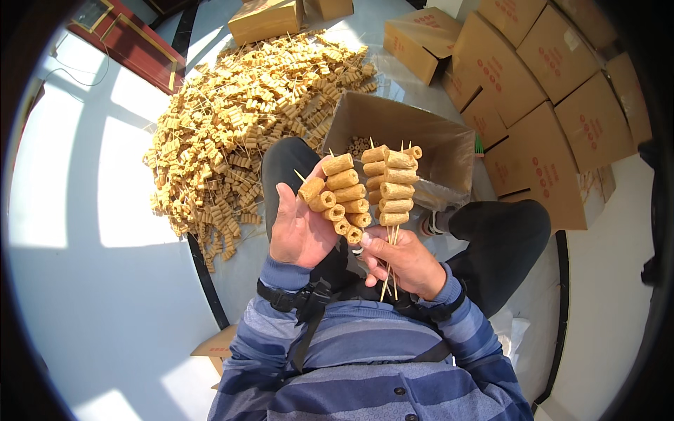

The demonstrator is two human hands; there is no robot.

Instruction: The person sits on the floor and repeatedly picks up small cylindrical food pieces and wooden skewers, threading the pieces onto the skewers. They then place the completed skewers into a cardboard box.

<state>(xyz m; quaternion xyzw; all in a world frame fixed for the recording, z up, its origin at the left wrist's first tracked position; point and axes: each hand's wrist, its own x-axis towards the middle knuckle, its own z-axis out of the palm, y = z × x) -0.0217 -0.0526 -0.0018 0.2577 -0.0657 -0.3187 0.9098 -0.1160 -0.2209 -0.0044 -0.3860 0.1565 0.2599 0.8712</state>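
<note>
My left hand (303, 228) is turned palm up with the thumb out, and skewers of golden-brown hollow rolls (345, 178) lie across its fingers. Their pointed tips stick out at the upper left. Between the thumb and fingers of my right hand (407, 263) are the bare sticks of more roll skewers (397, 191), held upright with the rolls above the grip. Both bunches are close together, over an open cardboard box (435, 144) lined with clear plastic. Inside that box, more rolls (359, 146) show partly behind the skewers.
A large heap of skewered rolls (246, 119) covers the floor ahead and to the left. Stacked cardboard cartons (540, 154) stand at the right, and further cartons (267, 19) sit behind the heap. My bent knees (502, 231) flank the open box's near side.
</note>
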